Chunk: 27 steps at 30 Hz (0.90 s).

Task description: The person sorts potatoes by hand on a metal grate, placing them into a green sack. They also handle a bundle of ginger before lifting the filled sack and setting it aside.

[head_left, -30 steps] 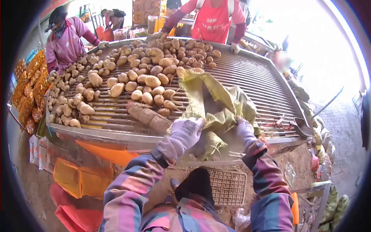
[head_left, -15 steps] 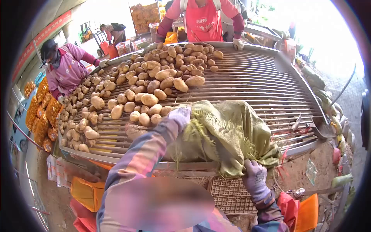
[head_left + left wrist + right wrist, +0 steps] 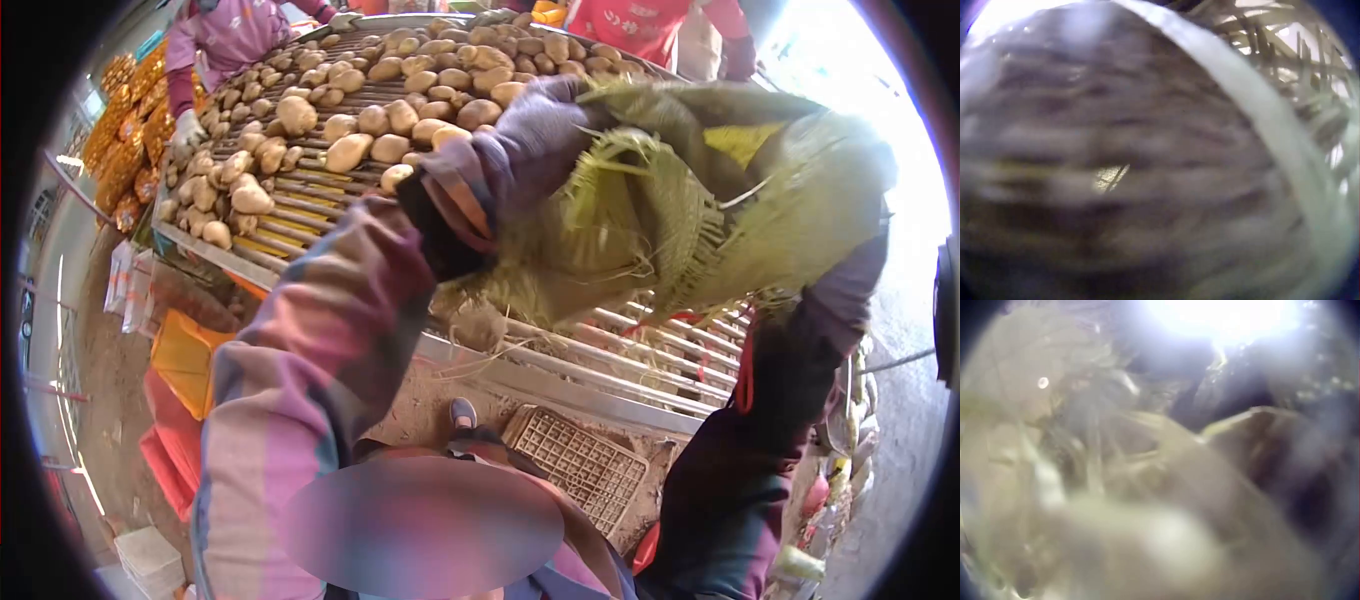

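Observation:
A green woven sack [image 3: 640, 220] with frayed edges is held up in front of me, over the slatted sorting table [image 3: 590, 365]. My gloved left hand [image 3: 545, 130] grips its upper left edge. On the far right, my raised right sleeve [image 3: 845, 280] runs up to the other side of the sack, where cloth covers most of the right hand. Close to the left wrist camera there is blurred brown cloth [image 3: 1122, 206] crossed by a pale strip. Loose pale fibres [image 3: 1047, 481] blur across the right wrist view.
Potatoes [image 3: 350, 152] cover the table's far and left parts. Two people stand across it, one in a pink top [image 3: 225, 40], one in a red apron [image 3: 630, 30]. Filled orange net bags [image 3: 120, 150] are stacked left. A plastic crate [image 3: 580, 465] lies by my feet.
Both hands have lifted the sack from the table's near edge, up and to the right, closer to the head camera. The right arm has risen from low beside the table. The head view has shifted.

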Available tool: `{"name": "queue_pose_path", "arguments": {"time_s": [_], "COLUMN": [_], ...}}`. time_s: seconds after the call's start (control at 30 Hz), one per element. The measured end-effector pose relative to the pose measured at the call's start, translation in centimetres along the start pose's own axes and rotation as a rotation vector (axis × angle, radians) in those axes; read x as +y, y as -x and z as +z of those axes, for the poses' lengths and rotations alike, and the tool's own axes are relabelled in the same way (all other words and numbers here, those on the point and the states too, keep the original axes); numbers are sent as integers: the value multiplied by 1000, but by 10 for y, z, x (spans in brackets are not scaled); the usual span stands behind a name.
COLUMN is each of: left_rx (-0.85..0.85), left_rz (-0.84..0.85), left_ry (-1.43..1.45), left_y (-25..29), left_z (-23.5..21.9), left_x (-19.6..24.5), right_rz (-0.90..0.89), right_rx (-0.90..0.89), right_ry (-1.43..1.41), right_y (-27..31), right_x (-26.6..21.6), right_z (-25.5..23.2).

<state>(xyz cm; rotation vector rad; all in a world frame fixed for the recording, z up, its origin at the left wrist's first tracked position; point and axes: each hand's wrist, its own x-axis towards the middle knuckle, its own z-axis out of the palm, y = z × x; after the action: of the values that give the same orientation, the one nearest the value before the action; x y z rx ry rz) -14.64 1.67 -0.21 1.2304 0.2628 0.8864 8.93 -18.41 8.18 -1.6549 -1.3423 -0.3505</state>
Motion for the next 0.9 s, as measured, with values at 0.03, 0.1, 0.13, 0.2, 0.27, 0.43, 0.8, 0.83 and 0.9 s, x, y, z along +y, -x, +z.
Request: {"name": "queue_pose_path", "arguments": {"time_s": [0.03, 0.1, 0.13, 0.2, 0.27, 0.43, 0.8, 0.83, 0.9], "left_rx": [-103, -97, -4, 146, 352, 962, 1624, 1655, 1712], "left_rz": [175, 347, 396, 570, 745, 809, 407, 535, 627], "left_ry": [-57, -116, -180, -367, -645, -1189, -552, -482, -278], "left_y": [-15, -8, 14, 52, 97, 272, 608, 625, 662], "left_z": [-26, -56, -56, -68, -87, -134, -246, -253, -266], "left_x": [4, 45, 78, 128, 171, 218, 174, 175, 179], "right_rz": [-49, -124, -163, -227, -259, -246, 364, 382, 257], "right_rx": [18, 33, 27, 35, 20, -259, -1746, -1810, -1767], "right_ry": [-43, -116, -152, -243, -429, -1190, -1956, -1939, -1791], "right_y": [-13, -21, -13, 7, 30, 80, 214, 229, 256], "right_x": [-23, -66, -88, -128, -156, -258, -529, -554, -601], "right_z": [1, 5, 13, 22, 44, 131, 371, 392, 437]}}
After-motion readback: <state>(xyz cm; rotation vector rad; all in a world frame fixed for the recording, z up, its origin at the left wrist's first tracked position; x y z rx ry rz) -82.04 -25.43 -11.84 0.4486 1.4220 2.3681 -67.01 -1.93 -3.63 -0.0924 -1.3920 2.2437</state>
